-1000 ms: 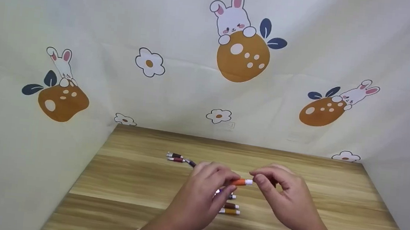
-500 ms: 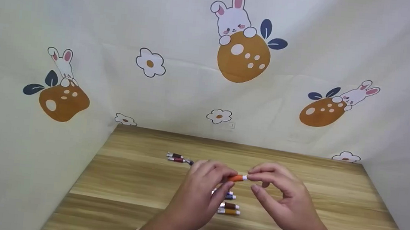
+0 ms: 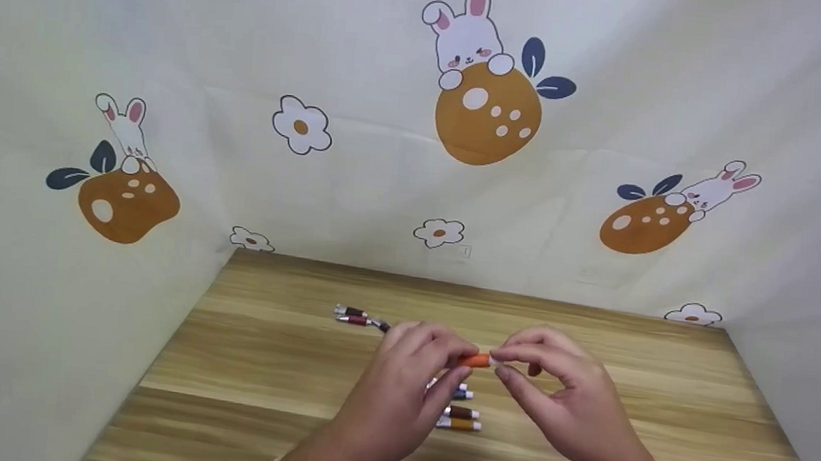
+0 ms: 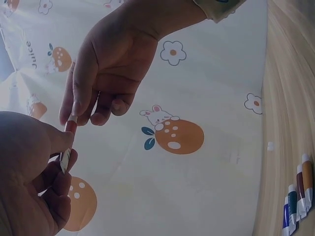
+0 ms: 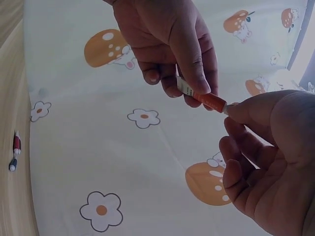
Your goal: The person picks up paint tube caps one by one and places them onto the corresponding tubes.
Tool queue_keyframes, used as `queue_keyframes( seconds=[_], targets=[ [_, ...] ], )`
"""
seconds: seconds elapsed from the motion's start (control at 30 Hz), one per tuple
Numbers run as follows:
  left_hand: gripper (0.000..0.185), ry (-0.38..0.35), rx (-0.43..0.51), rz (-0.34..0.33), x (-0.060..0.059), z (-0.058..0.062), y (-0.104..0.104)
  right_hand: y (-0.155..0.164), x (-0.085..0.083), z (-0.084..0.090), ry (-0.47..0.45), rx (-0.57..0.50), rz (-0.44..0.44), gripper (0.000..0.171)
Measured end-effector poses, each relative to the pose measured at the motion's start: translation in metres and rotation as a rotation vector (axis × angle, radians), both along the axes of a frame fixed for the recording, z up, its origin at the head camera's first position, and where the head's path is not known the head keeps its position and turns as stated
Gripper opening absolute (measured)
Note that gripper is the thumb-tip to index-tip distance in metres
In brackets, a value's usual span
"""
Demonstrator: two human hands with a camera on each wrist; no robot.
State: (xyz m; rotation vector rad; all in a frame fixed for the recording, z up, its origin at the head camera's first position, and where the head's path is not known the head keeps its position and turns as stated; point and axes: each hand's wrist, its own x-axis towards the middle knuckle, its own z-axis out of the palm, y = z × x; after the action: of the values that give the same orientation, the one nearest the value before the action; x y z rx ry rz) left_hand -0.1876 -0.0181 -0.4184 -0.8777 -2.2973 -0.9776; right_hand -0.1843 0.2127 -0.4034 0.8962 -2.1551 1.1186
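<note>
A small orange paint tube (image 3: 475, 360) is held up over the table between my two hands. My left hand (image 3: 399, 387) grips its body between thumb and fingers; its pale, flattened end shows beyond the fingers in the right wrist view. At the other end, my right hand (image 3: 571, 404) pinches the white cap (image 5: 226, 109) with thumb and forefinger. The fingers mostly cover the cap in the head view. Below the left hand lie several more tubes, among them an ochre tube (image 3: 463, 424), a brown tube (image 3: 465, 413) and a green tube (image 4: 293, 201).
Farther back on the wooden table (image 3: 232, 364) lie a red tube (image 3: 354, 321), a dark brown one (image 3: 354, 312) and a dark one (image 3: 380, 325), partly behind the left hand. A printed cloth (image 3: 354, 195) walls in the back and both sides.
My right thumb, apart from the cap half a second ago, has closed in on it beside the forefinger. The tube shifted slightly left, then a little back; the left hand's grip stays.
</note>
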Motion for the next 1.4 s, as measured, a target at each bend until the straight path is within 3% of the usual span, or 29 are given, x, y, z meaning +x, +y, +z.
queue_keyframes(
  seconds=[0.23,0.43,0.6,0.73,0.87,1.1,1.4],
  targets=[
    [0.015,-0.012,-0.006,0.01,0.0009,0.0001,0.0001,-0.0004,0.001,0.002,-0.075,0.028,-0.07,0.023],
    [0.015,0.015,-0.002,0.009,-0.0002,-0.0014,0.0,0.0008,0.0015,0.0016,-0.099,0.017,-0.06,0.033],
    [0.015,0.02,-0.001,0.011,-0.0011,-0.0026,0.0004,0.002,0.0001,0.0002,-0.007,0.004,0.008,0.047],
    [0.017,0.016,-0.003,0.013,-0.0015,-0.0027,0.0002,0.002,-0.003,-0.002,0.092,0.001,0.088,0.048],
    [0.017,0.017,0.002,0.011,-0.0021,-0.0025,0.0,0.0017,-0.0038,-0.0026,0.119,-0.008,0.123,0.048],
    [0.017,0.011,0.006,0.008,-0.0011,-0.0018,0.0,0.0017,-0.0003,0.0003,0.019,0.012,0.05,0.043],
    [0.019,-0.053,0.035,-0.041,0.0014,-0.0003,-0.0001,-0.0015,-0.0023,-0.003,0.028,0.002,-0.031,0.038]
  ],
)
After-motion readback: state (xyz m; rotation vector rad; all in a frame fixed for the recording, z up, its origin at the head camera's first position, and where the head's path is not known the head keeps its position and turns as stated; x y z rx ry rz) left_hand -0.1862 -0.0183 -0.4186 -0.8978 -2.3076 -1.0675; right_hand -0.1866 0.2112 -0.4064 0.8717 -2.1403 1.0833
